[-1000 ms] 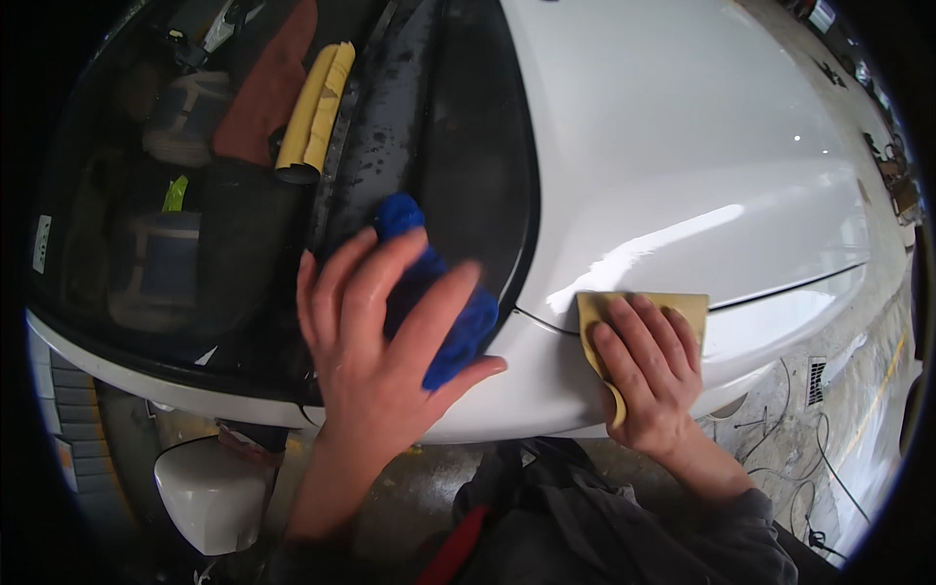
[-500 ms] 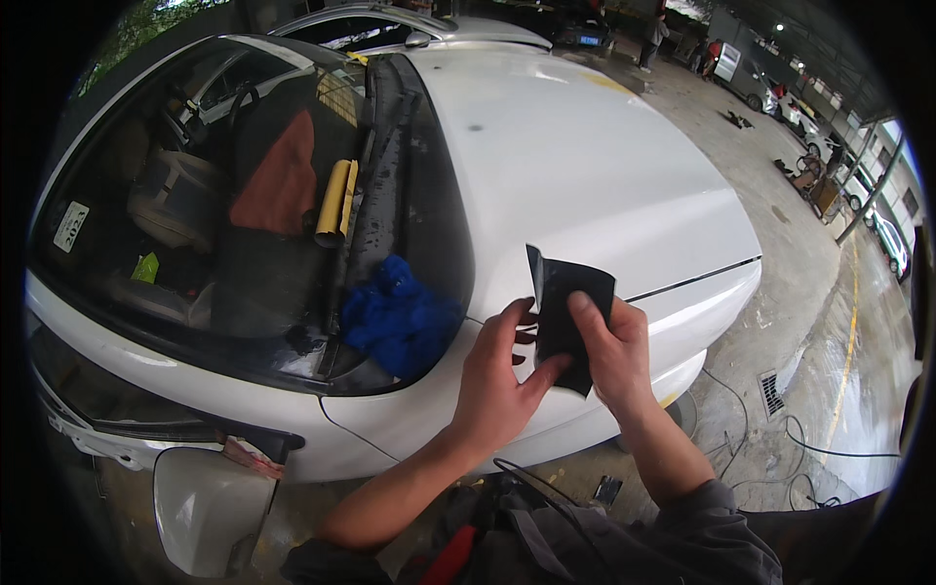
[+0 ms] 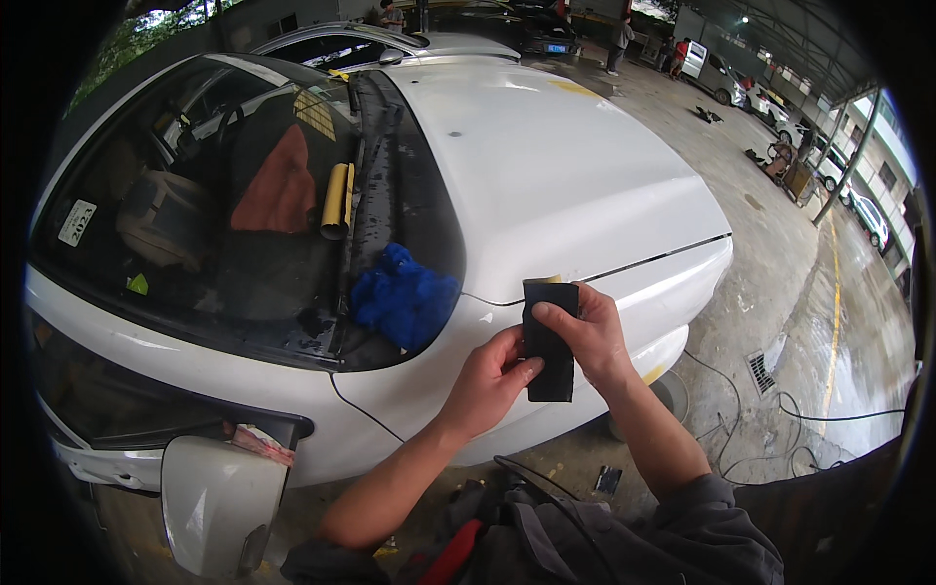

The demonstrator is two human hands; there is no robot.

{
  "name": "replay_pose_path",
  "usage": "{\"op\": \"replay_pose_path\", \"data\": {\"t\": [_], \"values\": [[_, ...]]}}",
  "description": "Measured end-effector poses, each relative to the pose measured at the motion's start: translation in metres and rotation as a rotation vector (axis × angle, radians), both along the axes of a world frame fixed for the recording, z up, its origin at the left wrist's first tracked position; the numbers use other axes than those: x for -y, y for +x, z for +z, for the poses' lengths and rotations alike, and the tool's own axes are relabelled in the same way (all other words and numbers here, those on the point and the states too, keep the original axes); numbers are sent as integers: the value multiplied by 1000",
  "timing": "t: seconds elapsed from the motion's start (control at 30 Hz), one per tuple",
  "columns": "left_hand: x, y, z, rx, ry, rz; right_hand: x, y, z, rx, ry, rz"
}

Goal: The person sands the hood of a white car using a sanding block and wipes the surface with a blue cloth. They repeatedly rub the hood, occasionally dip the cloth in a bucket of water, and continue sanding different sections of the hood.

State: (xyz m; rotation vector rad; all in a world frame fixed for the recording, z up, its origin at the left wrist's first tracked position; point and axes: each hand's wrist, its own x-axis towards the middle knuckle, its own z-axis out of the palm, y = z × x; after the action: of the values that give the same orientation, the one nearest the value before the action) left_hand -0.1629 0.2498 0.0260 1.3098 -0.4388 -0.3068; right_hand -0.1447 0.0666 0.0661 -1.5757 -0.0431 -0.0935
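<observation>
A black sheet of what looks like sandpaper (image 3: 550, 375), now a narrow upright strip, is held over the white car's front fender. A pale yellowish edge shows at its top; whether this is its back or something behind it I cannot tell. My left hand (image 3: 489, 382) pinches its lower left side, thumb on the front. Closed round the upper right side is my right hand (image 3: 593, 336), with its thumb pressed flat on the black face. The fingers behind the sheet are hidden. Below and behind the hands lies the car's white hood (image 3: 575, 185) and fender.
A crumpled blue cloth (image 3: 402, 297) lies at the windshield's base, near a yellow paper roll (image 3: 337, 200). The side mirror (image 3: 210, 502) juts out at lower left. On the wet floor at right are a black hose (image 3: 838, 417) and a drain grate (image 3: 760, 374). Other cars and people stand farther back.
The sheet has gone from wide with a bent-up left flap to a narrow, flat strip. My left fingers, spread before, have closed on it. The view has shifted slightly.
</observation>
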Motion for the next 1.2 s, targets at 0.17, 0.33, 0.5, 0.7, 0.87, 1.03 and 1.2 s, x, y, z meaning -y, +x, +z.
{"op": "replay_pose_path", "data": {"t": [0.17,0.33,0.5,0.7,0.87,1.03,1.2], "values": [[0,7,1,0,50,103,23,17,-8,-12,-64,111],[10,35,16,-42,55,170,43,39,-4,-44,-254,315],[27,32,6,18,2,437,63,68,-12,-134,-125,620],[33,22,-19,204,-7,569,65,63,-24,-466,546,1018],[1,9,10,522,593,654,63,69,-29,-249,184,1062],[-49,25,15,857,1434,948,37,74,1,387,-572,639],[-72,39,10,786,1284,908,-2,75,-10,618,-869,460]]}}
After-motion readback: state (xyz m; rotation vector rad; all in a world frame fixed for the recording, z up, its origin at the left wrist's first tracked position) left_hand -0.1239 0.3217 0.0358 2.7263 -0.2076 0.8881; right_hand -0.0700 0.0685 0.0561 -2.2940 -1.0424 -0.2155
